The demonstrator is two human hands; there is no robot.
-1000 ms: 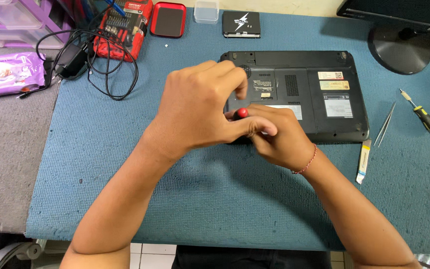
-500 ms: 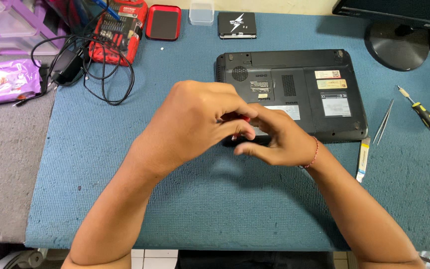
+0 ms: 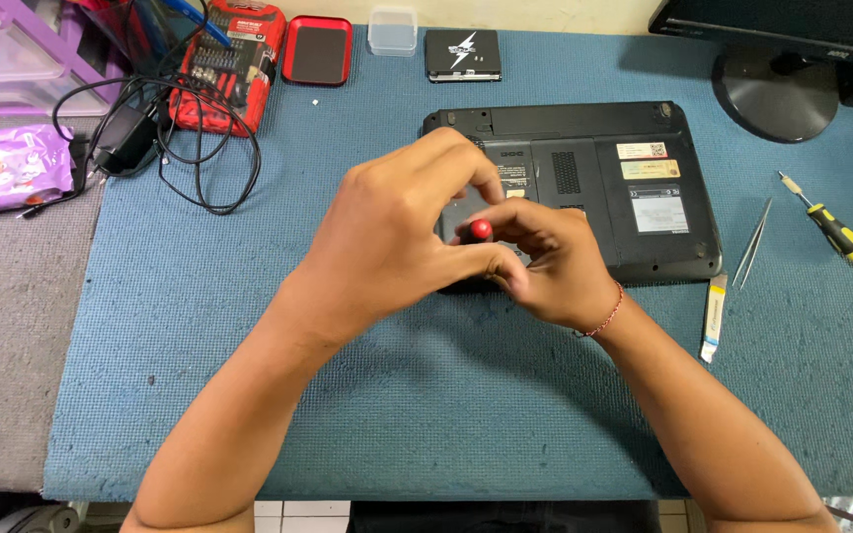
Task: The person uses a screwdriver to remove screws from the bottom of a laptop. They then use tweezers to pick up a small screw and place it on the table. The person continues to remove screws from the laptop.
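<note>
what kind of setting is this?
Likely a home or small electronics repair bench. A laptop lies upside down on a blue mat, with a screwdriver bit kit at the back and tweezers and a yellow-handled screwdriver to its right.

Two hands (image 3: pixel 397 232) meet at the centre over one laptop (image 3: pixel 644 188). Two screwdrivers show: one red-capped (image 3: pixel 481 230) between the hands, one yellow-handled (image 3: pixel 836 232) at three o'clock. One pair of tweezers (image 3: pixel 752 242) lies beside it. At eleven o'clock sit one bit set (image 3: pixel 234 49) and one red tray (image 3: pixel 318 49).
</note>
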